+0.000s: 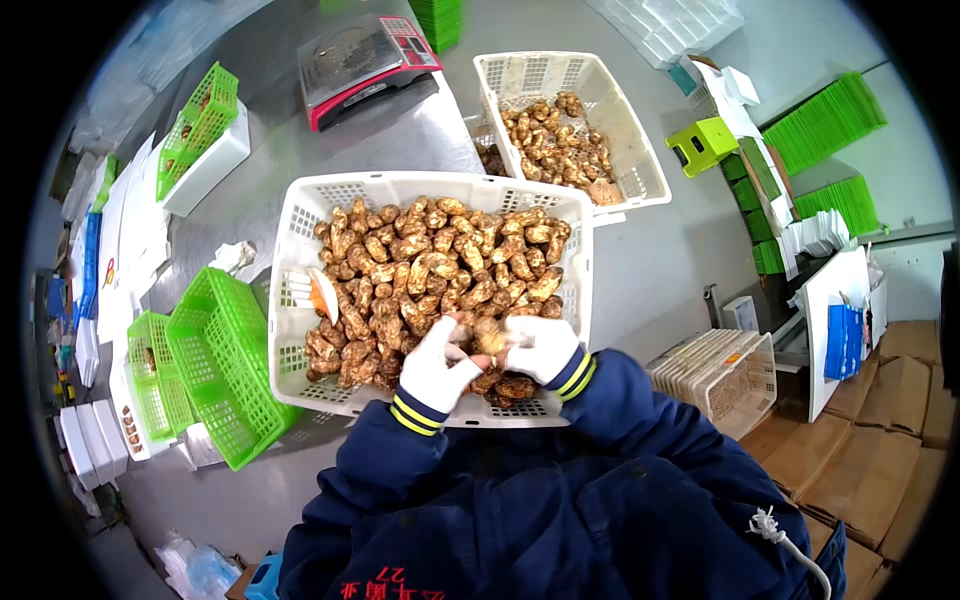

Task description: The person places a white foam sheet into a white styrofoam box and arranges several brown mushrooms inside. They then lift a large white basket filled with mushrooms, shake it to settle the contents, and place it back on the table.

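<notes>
A white perforated plastic crate (pixel 431 180) full of brown and cream mushrooms (pixel 420 270) lies in front of me. Over its near side, my left hand (pixel 439 364) wears a white glove with bare fingertips; its thumb and index finger are parted beside a mushroom. My right hand (pixel 541 346), gloved in white too, has its fingers closed on that blurred mushroom (pixel 491 336). Both hands are close together above the pile. An orange and white piece (pixel 322 295) leans at the crate's left wall.
Green baskets (pixel 225 367) stand at the left, a red scale (pixel 360 71) behind. A second white crate (pixel 637 142) of mushrooms is beyond at the right. An empty-looking white crate (pixel 739 382) and cardboard boxes (pixel 855 465) are at the right.
</notes>
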Demonstrator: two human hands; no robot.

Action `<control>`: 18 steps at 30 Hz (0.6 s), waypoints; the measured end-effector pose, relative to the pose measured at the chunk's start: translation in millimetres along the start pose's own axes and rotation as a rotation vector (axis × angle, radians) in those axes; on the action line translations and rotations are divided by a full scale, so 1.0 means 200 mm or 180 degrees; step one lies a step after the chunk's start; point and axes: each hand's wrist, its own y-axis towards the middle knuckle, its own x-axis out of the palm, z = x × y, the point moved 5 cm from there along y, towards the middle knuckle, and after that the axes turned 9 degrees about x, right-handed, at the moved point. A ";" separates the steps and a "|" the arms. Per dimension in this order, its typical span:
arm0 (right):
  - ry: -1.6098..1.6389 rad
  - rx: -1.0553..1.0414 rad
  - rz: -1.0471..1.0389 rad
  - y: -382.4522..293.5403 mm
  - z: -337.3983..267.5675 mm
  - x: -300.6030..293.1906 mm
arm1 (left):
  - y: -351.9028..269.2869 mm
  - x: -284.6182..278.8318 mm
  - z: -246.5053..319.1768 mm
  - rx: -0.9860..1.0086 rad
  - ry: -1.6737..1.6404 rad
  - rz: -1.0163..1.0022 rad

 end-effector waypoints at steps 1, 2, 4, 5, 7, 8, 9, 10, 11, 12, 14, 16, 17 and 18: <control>0.0335 -0.0004 0.0077 -0.03 0.03 0.05 | 0.00 0.06 -0.01 -0.0053 0.0051 -0.0267; -0.0057 -0.0212 0.0211 -0.05 0.02 0.09 | 0.00 0.08 -0.04 0.0004 0.0299 -0.0330; -0.0447 -0.0212 0.0281 -0.08 -0.02 0.09 | -0.02 0.06 -0.03 0.0121 0.0109 -0.0274; -0.1028 -0.0223 0.0350 -0.08 -0.05 0.04 | -0.03 0.04 -0.03 0.0062 0.0011 -0.0230; -0.3154 -0.1382 0.1128 -0.03 -0.12 -0.05 | -0.03 -0.04 0.03 -0.0089 0.0283 -0.0192; -0.3544 -0.1635 0.1372 0.01 -0.14 -0.11 | -0.05 -0.06 -0.08 -0.0080 0.0107 -0.0062; -0.3862 -0.1811 0.1603 0.06 -0.14 -0.14 | -0.08 -0.09 -0.19 -0.0066 -0.0079 0.0070; -0.4812 -0.1517 0.1333 0.15 -0.13 -0.18 | -0.07 -0.10 -0.11 -0.0133 -0.0204 0.0116; -0.5285 -0.0830 0.0987 0.23 -0.10 -0.21 | -0.06 -0.09 -0.11 -0.0130 -0.0084 0.0117; -0.5398 -0.0608 0.0670 0.29 -0.07 -0.24 | -0.05 -0.08 -0.09 -0.0110 0.0048 0.0113; -0.5517 -0.0379 0.0267 0.39 -0.03 -0.27 | -0.04 -0.08 -0.09 -0.0151 -0.0009 0.0087; -0.5725 -0.0438 0.0013 0.41 -0.08 -0.24 | -0.06 -0.10 -0.08 -0.0301 -0.0375 0.0087; -0.5360 -0.0482 -0.0192 0.39 -0.12 -0.27 | -0.07 -0.10 -0.09 -0.0370 -0.0564 0.0079; -0.4667 -0.0494 -0.0183 0.39 -0.15 -0.29 | -0.10 -0.12 -0.18 -0.0242 -0.0697 0.0184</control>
